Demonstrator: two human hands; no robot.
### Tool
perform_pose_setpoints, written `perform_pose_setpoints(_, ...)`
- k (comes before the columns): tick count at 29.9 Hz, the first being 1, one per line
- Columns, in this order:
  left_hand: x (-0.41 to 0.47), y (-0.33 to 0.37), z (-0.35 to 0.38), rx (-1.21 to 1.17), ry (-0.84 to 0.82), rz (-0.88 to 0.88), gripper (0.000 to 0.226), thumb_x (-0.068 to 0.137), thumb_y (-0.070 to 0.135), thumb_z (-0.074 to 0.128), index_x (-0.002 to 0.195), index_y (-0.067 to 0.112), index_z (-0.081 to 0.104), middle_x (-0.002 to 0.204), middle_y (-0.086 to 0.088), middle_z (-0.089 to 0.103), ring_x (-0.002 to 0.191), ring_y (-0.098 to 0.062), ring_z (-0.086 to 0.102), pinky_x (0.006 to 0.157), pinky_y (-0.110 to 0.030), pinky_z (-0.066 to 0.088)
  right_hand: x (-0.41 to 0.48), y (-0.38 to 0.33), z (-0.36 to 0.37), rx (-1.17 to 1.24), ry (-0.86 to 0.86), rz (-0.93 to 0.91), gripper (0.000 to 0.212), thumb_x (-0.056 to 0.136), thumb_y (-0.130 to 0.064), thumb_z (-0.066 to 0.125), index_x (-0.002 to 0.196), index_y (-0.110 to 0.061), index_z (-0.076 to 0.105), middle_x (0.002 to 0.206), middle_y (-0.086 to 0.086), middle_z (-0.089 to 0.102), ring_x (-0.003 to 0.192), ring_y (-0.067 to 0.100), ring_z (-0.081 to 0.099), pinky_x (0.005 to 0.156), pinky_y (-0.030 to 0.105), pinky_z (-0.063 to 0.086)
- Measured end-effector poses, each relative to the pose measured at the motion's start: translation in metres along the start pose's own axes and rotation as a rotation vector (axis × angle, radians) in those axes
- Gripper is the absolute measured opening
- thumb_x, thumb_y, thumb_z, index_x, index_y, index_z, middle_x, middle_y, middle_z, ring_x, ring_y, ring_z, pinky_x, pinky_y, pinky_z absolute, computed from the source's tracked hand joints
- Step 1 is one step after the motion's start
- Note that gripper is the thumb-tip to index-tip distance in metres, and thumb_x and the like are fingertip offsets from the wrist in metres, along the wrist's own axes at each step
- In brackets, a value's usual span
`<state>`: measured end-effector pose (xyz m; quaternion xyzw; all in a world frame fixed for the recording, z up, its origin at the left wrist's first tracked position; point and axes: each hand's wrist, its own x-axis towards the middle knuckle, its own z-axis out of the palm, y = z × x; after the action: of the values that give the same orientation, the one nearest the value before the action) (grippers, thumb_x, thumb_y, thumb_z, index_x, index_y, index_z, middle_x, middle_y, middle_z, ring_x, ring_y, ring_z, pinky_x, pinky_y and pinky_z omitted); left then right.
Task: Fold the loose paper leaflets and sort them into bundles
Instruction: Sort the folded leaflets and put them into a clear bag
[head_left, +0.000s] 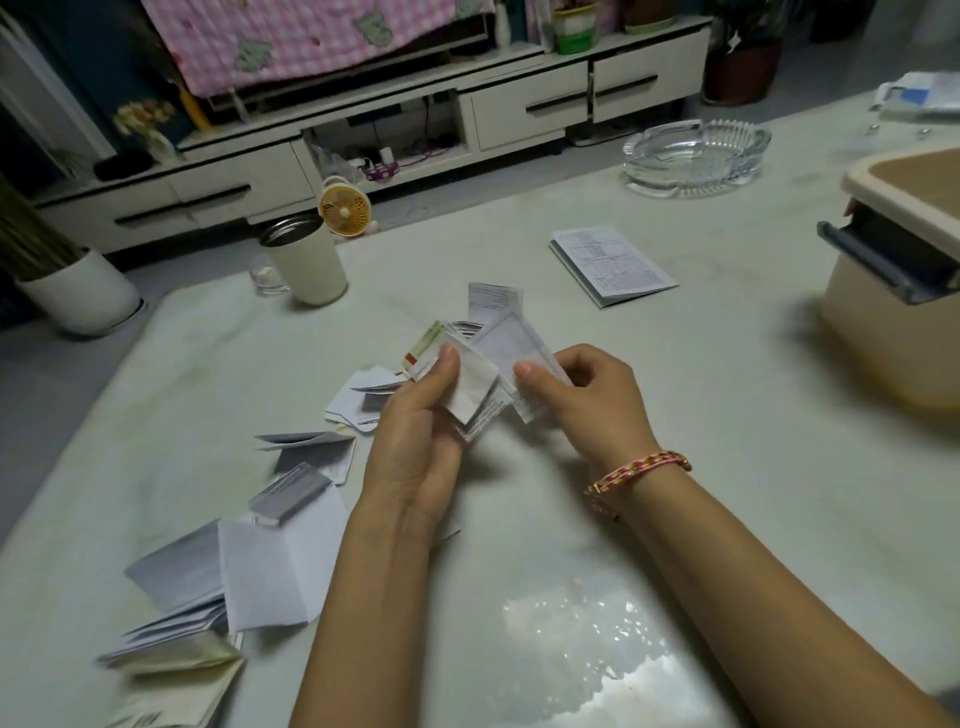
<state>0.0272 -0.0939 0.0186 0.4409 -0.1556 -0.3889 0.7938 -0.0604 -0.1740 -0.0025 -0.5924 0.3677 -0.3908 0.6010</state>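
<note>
Two hands meet over the middle of the pale surface (519, 525). The left hand (415, 415) has its thumb and fingers curled round a small bunch of folded leaflets (475, 382), held just above the surface. The right hand (587, 400) pinches the right side of the same bunch, thumb on top. A pink and yellow bracelet (644, 465) sits on the right wrist. More loose leaflets (270, 561) lie spread on the left part of the surface, some folded, some half open. One flat leaflet (613, 265) lies by itself farther back. A white cup (309, 260) stands at the back left, a glass ashtray (696, 156) at the back right.
</note>
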Motion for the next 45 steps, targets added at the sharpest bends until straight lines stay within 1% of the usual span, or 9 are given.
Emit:
perform_pose_setpoints(4,-0.001,-0.014,0.006,0.126,0.006,-0.029,0.021,0.094,0.01,0.046,0.105,0.004,0.063,0.102,-0.012,0.069,0.093,-0.021,0.066,0.09,-0.034,0.053,-0.006,-0.001,-0.002,0.114,-0.139,0.089,0.027,0.084,-0.01,0.067,0.06,-0.014,0.056,0.058,0.0,0.056,0.045,0.0,0.05,0.048,0.01,0.039)
perform_pose_setpoints(10,-0.002,-0.025,0.003,0.322,0.007,0.129,0.035,0.091,0.008,0.053,0.125,0.001,0.053,0.12,-0.014,0.064,0.11,-0.025,0.061,0.097,-0.035,0.049,-0.005,-0.001,0.0,0.142,-0.132,0.12,0.018,0.093,-0.029,0.054,0.093,-0.011,0.057,0.086,0.007,0.063,0.077,0.018,0.059,0.077,0.036,0.049)
perform_pose_setpoints(16,-0.004,-0.041,0.011,0.485,0.121,0.172,0.044,0.096,0.007,0.048,0.136,0.008,0.031,0.123,-0.008,0.058,0.105,-0.015,0.059,0.087,-0.02,0.049,-0.016,0.001,-0.003,-0.279,-0.302,-0.129,0.016,0.097,-0.018,0.041,0.108,-0.013,0.052,0.103,0.005,0.063,0.093,0.02,0.058,0.079,0.028,0.044)
perform_pose_setpoints(20,-0.006,-0.047,0.016,0.464,0.063,0.182,0.034,0.096,0.001,0.04,0.128,0.011,0.04,0.113,-0.003,0.061,0.096,-0.009,0.06,0.081,-0.014,0.049,-0.013,0.0,-0.013,-0.334,-0.41,-0.116,0.023,0.098,-0.015,0.038,0.117,-0.013,0.05,0.112,0.007,0.062,0.1,0.023,0.059,0.087,0.033,0.047)
perform_pose_setpoints(23,-0.006,-0.048,0.014,0.478,0.062,0.204,0.024,0.095,0.001,0.043,0.116,0.013,0.049,0.11,-0.006,0.063,0.096,-0.016,0.062,0.084,-0.027,0.05,-0.013,-0.003,-0.019,-0.308,-0.416,-0.11,0.022,0.092,-0.004,0.044,0.105,-0.021,0.049,0.095,0.005,0.061,0.077,0.026,0.063,0.066,0.033,0.056)
perform_pose_setpoints(28,-0.003,-0.038,0.008,0.667,-0.035,0.367,0.037,0.08,-0.009,0.064,0.095,0.024,0.054,0.084,0.005,0.06,0.074,-0.006,0.057,0.069,-0.016,0.047,-0.001,-0.012,-0.046,-0.674,-0.371,-0.302,0.02,0.085,-0.001,0.051,0.096,-0.018,0.058,0.083,0.0,0.06,0.082,0.023,0.052,0.062,0.022,0.035)
perform_pose_setpoints(32,-0.006,-0.041,0.003,0.984,-0.141,0.455,0.042,0.079,-0.002,0.067,0.094,0.034,0.052,0.086,0.016,0.059,0.073,0.003,0.055,0.068,-0.011,0.044,-0.003,-0.016,-0.052,-0.861,-0.387,-0.353,0.029,0.086,-0.005,0.047,0.107,-0.017,0.063,0.107,0.012,0.066,0.102,0.03,0.057,0.081,0.033,0.044)
perform_pose_setpoints(39,-0.008,-0.052,0.003,1.2,-0.195,0.428,0.028,0.084,0.005,0.063,0.092,0.025,0.044,0.085,0.018,0.055,0.079,0.007,0.053,0.069,-0.009,0.04,-0.001,-0.002,-0.049,-1.042,-0.497,-0.324,0.03,0.09,-0.008,0.046,0.12,-0.01,0.052,0.116,0.013,0.055,0.109,0.03,0.05,0.089,0.035,0.041)
perform_pose_setpoints(45,-0.006,-0.046,0.005,1.052,-0.079,0.385,0.033,0.077,0.003,0.071,0.065,0.023,0.047,0.057,0.012,0.05,0.053,0.002,0.043,0.054,-0.014,0.034,0.002,-0.009,-0.061,-0.746,-0.356,-0.306,0.011,0.087,-0.014,0.058,0.088,-0.016,0.068,0.076,0.002,0.063,0.073,0.015,0.053,0.06,0.02,0.035)
